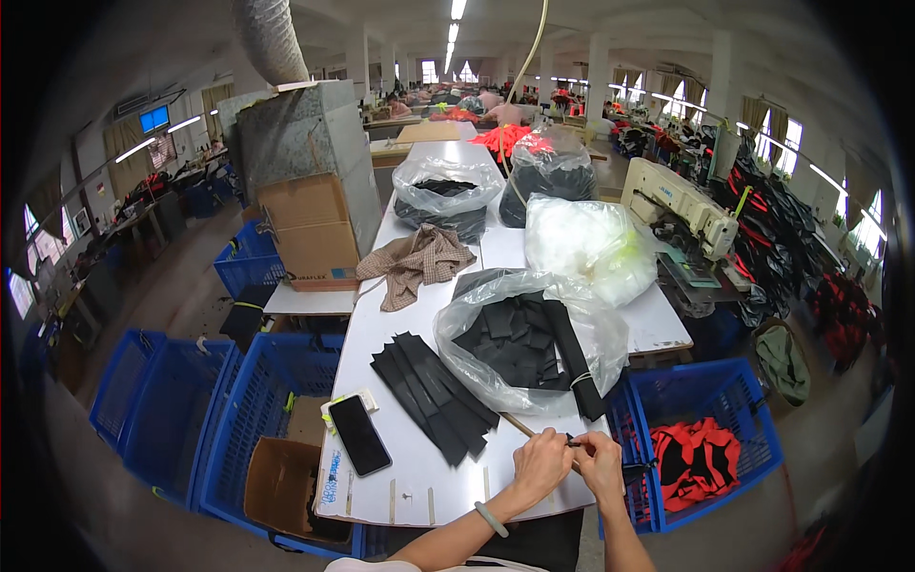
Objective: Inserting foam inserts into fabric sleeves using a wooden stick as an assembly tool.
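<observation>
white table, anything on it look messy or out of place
The brown checked cloth lies crumpled on the white table beside the cardboard box; it looks untidy compared with the flat, fanned black strips. I see nothing spilled.

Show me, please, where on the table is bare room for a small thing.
A mostly bare patch lies between the phone and left hand, nearer than the black strips; a smaller one separates strips and checked cloth. Plastic bags crowd farther right.

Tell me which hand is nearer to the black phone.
Left: the left hand is apart from the black phone, off to its right; the right hand is farther right.
</observation>
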Motion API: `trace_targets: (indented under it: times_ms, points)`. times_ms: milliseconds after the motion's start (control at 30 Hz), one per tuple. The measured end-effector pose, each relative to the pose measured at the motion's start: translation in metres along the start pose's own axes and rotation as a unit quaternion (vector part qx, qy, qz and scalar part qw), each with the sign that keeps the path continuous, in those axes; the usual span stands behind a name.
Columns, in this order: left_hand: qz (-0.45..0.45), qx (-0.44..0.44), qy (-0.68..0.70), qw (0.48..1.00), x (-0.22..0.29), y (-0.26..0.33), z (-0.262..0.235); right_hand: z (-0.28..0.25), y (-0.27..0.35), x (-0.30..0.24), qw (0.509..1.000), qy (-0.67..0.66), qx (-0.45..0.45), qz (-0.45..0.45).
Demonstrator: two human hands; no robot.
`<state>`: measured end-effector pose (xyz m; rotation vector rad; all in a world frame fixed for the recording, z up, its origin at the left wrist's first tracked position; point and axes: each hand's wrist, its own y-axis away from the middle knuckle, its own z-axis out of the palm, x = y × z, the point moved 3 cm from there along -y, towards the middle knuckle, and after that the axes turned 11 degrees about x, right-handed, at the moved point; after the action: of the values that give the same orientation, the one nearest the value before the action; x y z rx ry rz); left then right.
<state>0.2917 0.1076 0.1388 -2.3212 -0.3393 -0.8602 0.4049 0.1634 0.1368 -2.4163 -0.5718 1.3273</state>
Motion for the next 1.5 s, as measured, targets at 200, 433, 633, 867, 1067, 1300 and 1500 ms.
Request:
trace_targets:
  times_ms: [200,433,633,867,1067,1300,1500]
  points:
    - [0.032,-0.030,-0.060,0.997,0.001,0.009,0.013,0.010,0.021,0.022,0.983,-0.076,0.129,0.109]
    - [0.057,-0.050,-0.086,0.993,-0.014,0.024,0.017,0.046,0.043,0.039,0.897,-0.302,0.116,0.300]
    - [0.070,-0.081,-0.095,0.990,-0.033,0.034,0.015,0.062,0.061,0.042,0.855,-0.353,0.091,0.369]
    - [0.002,-0.029,0.045,0.999,-0.054,0.023,0.004,0.076,0.063,0.027,0.480,-0.688,-0.169,0.518]
    - [-0.159,0.022,0.308,0.938,-0.044,0.014,-0.004,0.058,0.006,-0.005,0.890,-0.370,-0.066,0.259]
    - [-0.225,0.164,0.396,0.875,-0.034,0.011,0.006,0.039,0.011,-0.017,0.986,-0.140,0.093,-0.005]
    - [-0.314,0.100,0.537,0.777,-0.039,0.012,0.023,0.043,0.019,-0.026,0.983,-0.102,0.151,0.021]
